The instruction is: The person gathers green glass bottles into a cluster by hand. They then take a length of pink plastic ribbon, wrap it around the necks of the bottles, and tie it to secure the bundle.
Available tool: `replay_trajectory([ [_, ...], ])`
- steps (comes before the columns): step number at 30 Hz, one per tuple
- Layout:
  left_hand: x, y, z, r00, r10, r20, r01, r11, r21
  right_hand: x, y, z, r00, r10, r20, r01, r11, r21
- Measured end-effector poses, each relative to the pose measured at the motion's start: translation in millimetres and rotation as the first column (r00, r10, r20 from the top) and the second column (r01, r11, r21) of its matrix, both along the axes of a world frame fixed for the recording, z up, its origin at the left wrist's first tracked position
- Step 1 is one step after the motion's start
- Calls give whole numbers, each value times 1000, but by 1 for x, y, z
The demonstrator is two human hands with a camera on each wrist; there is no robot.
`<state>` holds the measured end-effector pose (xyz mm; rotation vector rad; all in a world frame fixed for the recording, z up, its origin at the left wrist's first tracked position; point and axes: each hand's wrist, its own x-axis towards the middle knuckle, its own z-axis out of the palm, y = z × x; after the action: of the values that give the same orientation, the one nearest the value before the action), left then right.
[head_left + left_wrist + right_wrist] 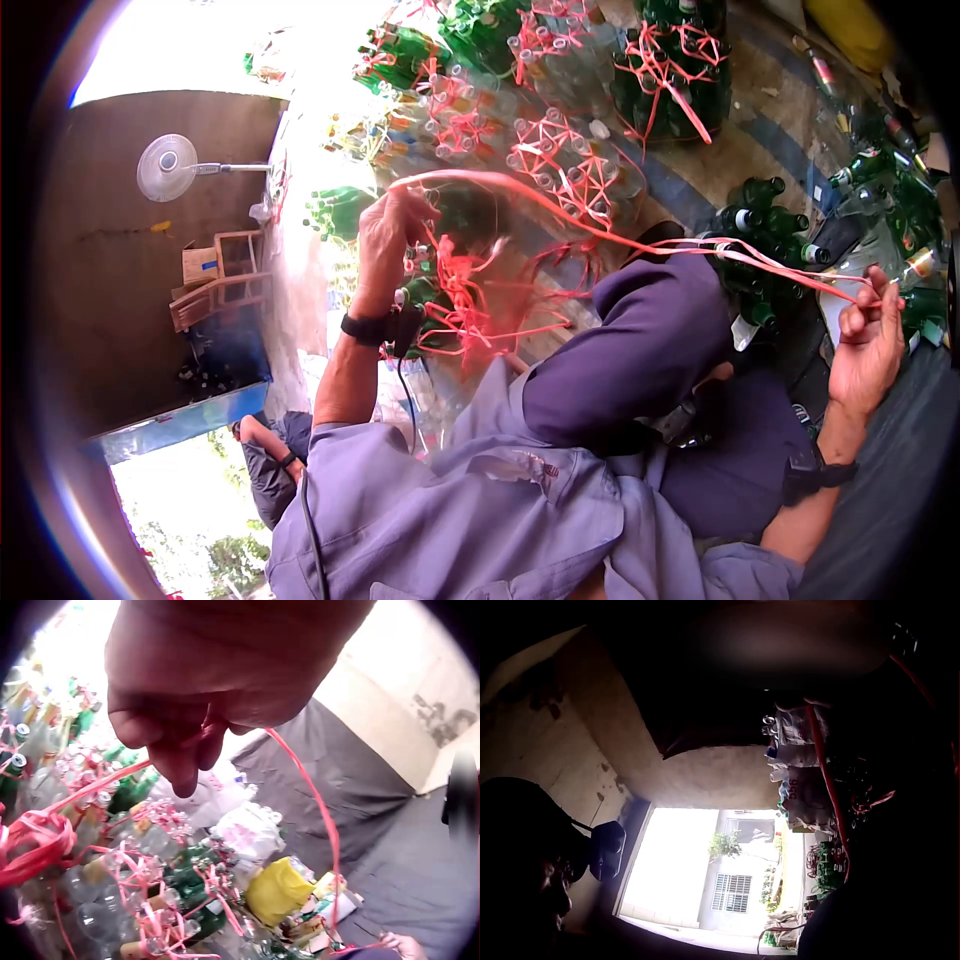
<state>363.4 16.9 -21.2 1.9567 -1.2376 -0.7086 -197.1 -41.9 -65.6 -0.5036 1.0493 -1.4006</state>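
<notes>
A length of pink-red plastic twine [540, 202] runs between my two raised hands, arching across my lap. My left hand [388, 230] pinches it at one side, above a tangled heap of the same twine [460, 290]. From beneath, the left wrist view shows the strand [322, 806] passing between my left thumb and fingers. Far to the right, my right hand [865, 345] grips the other end, where the twine splits into several thin strands. The right wrist view is very dark, with the twine [826, 769] crossing it and the right hand's fingers hidden.
Clear bottles [565, 165] tied in pink twine stand in front, with a bound green bundle [670, 80] farther off. Loose green bottles [765, 225] lie by my knee. A white fan [168, 165] and another person [270, 460] are at the left.
</notes>
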Motion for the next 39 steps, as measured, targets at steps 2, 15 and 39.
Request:
replay_trajectory([
  [2, -15, -8, 24, 998, -47, -44, 44, 996, -72, 16, 3, 7, 996, -10, -86, 8, 1000, -30],
  [15, -9, -8, 52, 911, -303, -281, 250, 946, -207, 101, 33, 16, 987, 160, -31, -162, 985, -64],
  [39, -29, 42, -21, 823, -357, -441, 286, 932, -221, 330, 60, 33, 725, 686, -58, -678, 726, 113],
])
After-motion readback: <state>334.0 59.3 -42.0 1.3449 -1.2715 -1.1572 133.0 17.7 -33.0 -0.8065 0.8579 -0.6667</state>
